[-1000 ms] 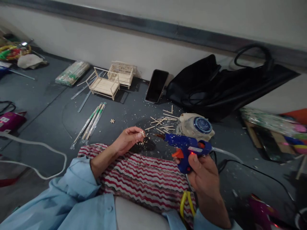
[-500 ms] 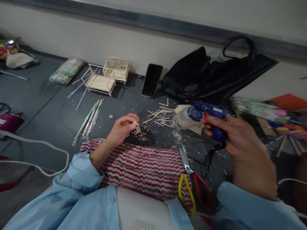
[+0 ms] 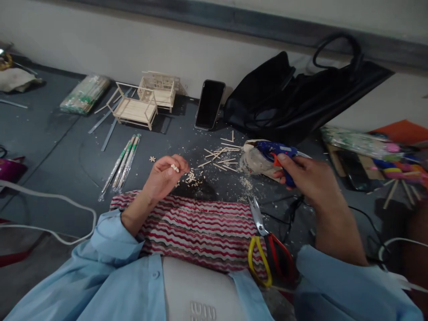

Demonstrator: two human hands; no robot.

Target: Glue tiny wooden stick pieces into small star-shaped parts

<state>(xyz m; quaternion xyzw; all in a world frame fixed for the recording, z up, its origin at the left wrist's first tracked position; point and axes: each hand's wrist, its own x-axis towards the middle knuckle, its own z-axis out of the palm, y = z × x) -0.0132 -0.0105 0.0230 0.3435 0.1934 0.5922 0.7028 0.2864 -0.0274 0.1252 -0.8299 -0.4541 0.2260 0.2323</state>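
Note:
Between the thumb and fingers of my left hand [image 3: 165, 176] is a small cluster of pale wood bits [image 3: 174, 168]. Just beyond it a pile of tiny cut wood pieces [image 3: 192, 177] lies on the dark table. My right hand [image 3: 309, 180] grips a blue glue gun [image 3: 276, 150] with an orange trigger, its nozzle pointing left above a crumpled clear plastic item [image 3: 256, 161]. Thin wooden sticks [image 3: 222, 156] are scattered between the hands. A small flower-shaped wooden piece [image 3: 152, 158] rests left of my left hand.
Scissors [image 3: 259, 220] lie open on a striped cloth [image 3: 197, 232]. Miniature wooden furniture [image 3: 135, 111], a phone [image 3: 210, 104] and a black bag [image 3: 267, 98] stand along the wall. Wrapped sticks [image 3: 122, 162] lie left; a black cord [image 3: 294, 211] trails at right.
My right hand has brought the glue gun left and a little nearer the middle. My left hand has drawn back slightly left, turning the wood cluster. The view has shifted slightly.

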